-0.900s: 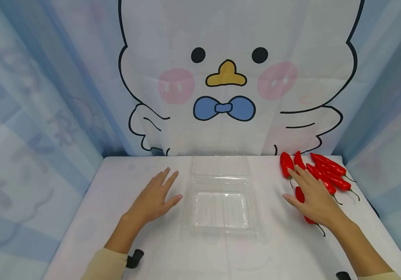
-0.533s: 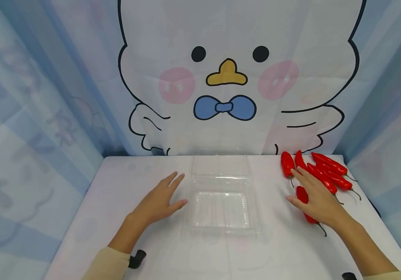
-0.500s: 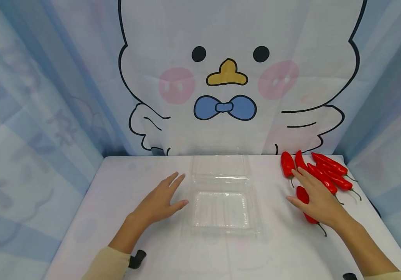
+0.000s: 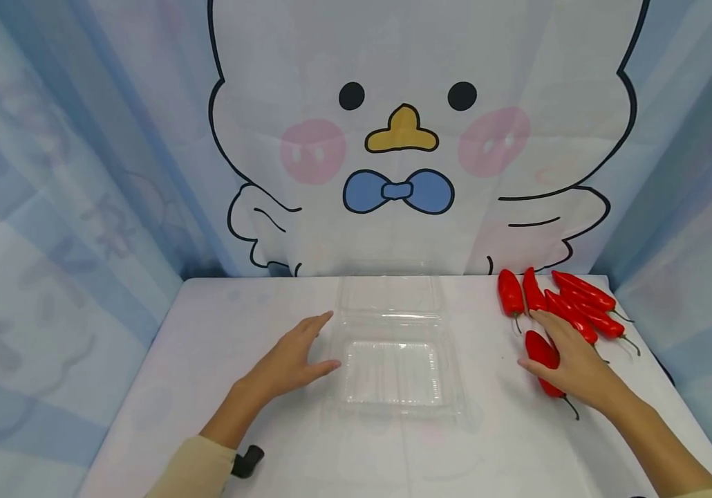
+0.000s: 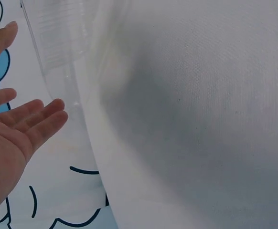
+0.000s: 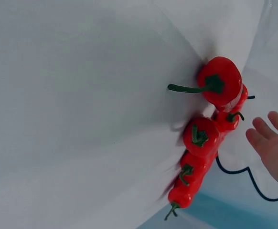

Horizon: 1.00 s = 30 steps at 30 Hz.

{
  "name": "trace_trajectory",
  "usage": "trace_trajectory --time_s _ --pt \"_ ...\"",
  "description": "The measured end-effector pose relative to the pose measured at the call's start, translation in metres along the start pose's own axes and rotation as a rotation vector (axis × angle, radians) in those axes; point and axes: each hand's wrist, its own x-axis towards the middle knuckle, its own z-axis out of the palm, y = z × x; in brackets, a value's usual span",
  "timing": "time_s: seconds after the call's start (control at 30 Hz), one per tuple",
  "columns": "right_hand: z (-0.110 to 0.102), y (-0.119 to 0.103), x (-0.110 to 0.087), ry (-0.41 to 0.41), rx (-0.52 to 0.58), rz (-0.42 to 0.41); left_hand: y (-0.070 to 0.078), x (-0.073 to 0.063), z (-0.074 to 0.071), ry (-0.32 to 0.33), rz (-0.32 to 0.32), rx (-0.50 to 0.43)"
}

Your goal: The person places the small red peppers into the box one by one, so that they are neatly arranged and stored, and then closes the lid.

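A clear plastic clamshell box (image 4: 393, 373) lies with its lid folded back in the middle of the table. To its left, my left hand (image 4: 284, 361) hovers with thumb and fingers spread, fingertips close to the box's side. In the left wrist view that hand (image 5: 15, 131) shows an empty palm. At the right, my right hand (image 4: 576, 363) is over the nearest red chili pepper (image 4: 540, 348), thumb and fingers apart on either side of it and partly hiding it. The right wrist view shows this hand (image 6: 275, 148) with fingers extended, apart from the green-stemmed pepper (image 6: 222, 78).
Several more red peppers (image 4: 583, 290) are bunched at the table's back right corner, some overlapping. The white table (image 4: 343, 456) backs onto a curtain (image 4: 406, 242) printed with a cartoon bird. Blue and white curtains (image 4: 51, 242) hang at both sides.
My left hand has moved right, toward the box. My right hand has drawn slightly back and right, lower over the nearest pepper, its fingers closer together. Box and peppers stay in place.
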Motion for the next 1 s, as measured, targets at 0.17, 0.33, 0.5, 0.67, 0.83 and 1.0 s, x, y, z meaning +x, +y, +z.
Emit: trace_trajectory --time_s 0.17,0.33,0.5,0.67,0.83,1.0 --pt "0.003 0.003 -0.003 -0.017 0.013 0.018 -0.001 0.004 0.004 0.001 -0.048 -0.063" --pt "0.004 0.007 -0.006 -0.036 0.015 0.044 -0.003 0.009 0.009 0.01 -0.109 -0.154" --pt "0.004 0.012 -0.008 -0.06 0.003 0.073 -0.004 0.015 0.009 -0.006 -0.172 -0.263" --pt "0.006 0.018 -0.011 -0.067 0.004 0.098 -0.008 0.02 0.011 -0.033 -0.199 -0.4" --pt "0.007 0.02 -0.013 -0.057 0.01 0.11 -0.01 0.023 0.014 -0.07 -0.257 -0.548" --pt "0.008 0.02 -0.014 -0.041 0.003 0.125 -0.012 0.024 0.014 -0.09 -0.3 -0.636"
